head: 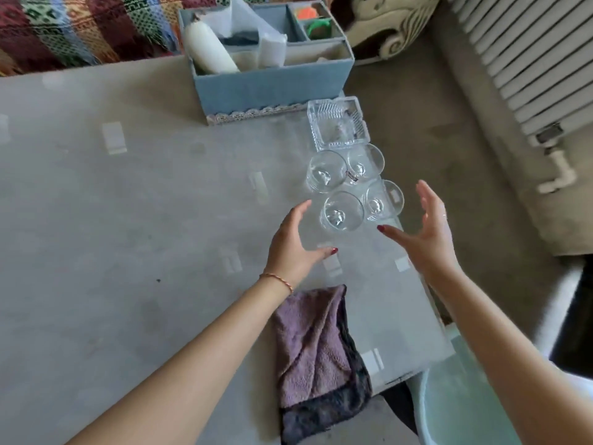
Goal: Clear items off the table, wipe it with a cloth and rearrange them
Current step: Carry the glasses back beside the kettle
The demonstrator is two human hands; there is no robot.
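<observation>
1. Four clear glass cups are set close together on the right side of the grey table [128,203], two by two: the near left cup [342,211], the near right cup [383,200], the far left cup [326,171] and the far right cup [365,162].
2. A small label is seen on the far right cup, but its writing is too small to be read.
3. A square glass dish [337,123] is placed just behind the cups, touching or almost touching them.
4. A blue box [272,85] is set behind the dish, with a white roll [208,48] laid inside it.
5. Orange and green things are kept in a small part of the box at the back right.
6. The left hand [293,242] is held just left of the near left cup, with fingers spread wide and nothing held.
7. The right hand [423,226] is held just right of the near cups, also spread wide with nothing held.
8. A purple cloth [314,342] is laid on the near edge of the table, below the left wrist.
9. A thin bracelet [277,281] is worn on the left wrist.
10. A pale green tub [455,409] is seen beside the table at the bottom right.
</observation>
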